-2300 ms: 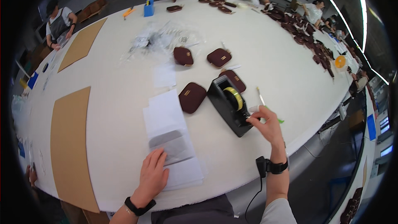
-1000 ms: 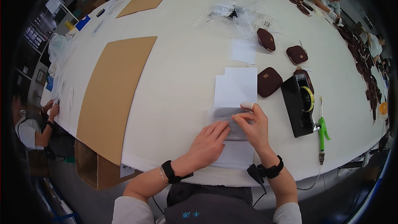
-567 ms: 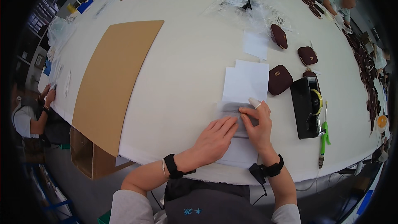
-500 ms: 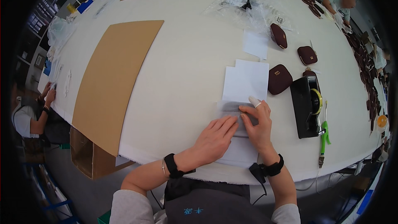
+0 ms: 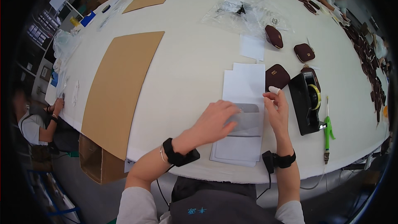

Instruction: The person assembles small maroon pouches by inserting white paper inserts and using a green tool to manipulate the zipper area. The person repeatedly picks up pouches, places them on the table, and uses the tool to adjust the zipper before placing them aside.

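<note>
White paper sheets lie in a strip in front of me, with a translucent grey piece of film or thin sheet flat on them. My left hand is over the left edge of the grey piece, fingers stretched and thumb apart; whether it touches the surface cannot be made out. At the right edge of the paper, my right hand has its fingers bent toward the thumb, and a white cover sits on one fingertip. Anything in that pinch is too small to see. A dark maroon zip pouch lies just beyond it.
A black tape dispenser with yellow tape stands to the right, beside a green-handled tool on a cord. Further off lie more maroon pouches and clear plastic bags. Large cardboard sheets cover the left. Other people work around the table.
My hands have moved apart: the right went right, off the grey piece, and the left slid slightly left, uncovering more of it. The whole view has shifted a little.
</note>
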Tool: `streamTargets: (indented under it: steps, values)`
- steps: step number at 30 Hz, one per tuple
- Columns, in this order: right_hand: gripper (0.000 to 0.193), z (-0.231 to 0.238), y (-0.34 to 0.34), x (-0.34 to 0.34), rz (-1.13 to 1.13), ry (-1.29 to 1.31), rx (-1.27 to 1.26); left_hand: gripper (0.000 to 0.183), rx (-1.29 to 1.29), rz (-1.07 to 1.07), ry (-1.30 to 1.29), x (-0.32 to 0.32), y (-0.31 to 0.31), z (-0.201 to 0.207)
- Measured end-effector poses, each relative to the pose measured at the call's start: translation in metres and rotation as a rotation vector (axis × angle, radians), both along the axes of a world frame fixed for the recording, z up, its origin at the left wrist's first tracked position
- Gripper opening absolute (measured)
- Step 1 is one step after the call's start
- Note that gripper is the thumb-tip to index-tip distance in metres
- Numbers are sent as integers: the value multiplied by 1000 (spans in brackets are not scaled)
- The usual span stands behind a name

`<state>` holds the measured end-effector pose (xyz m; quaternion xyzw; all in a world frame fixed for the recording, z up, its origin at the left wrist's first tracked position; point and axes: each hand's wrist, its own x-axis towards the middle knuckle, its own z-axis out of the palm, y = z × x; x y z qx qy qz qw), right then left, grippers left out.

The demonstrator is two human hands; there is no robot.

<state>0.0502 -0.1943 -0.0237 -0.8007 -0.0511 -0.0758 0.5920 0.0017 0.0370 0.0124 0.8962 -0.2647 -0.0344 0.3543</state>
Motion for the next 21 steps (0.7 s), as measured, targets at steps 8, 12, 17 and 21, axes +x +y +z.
streamTargets:
  steps: [8,12,17,21]
  values:
    - [26,-17,-41,-26,-65,81,142,57,270,-85,512,70,0,4]
    - [25,-14,-43,-25,-82,123,107,52,153,-46,674,61,3,9]
    - [24,-15,-45,-23,-76,118,3,34,-452,191,980,32,39,8]
    - [23,-20,-44,-22,-7,96,-15,27,-947,578,938,14,94,-7]
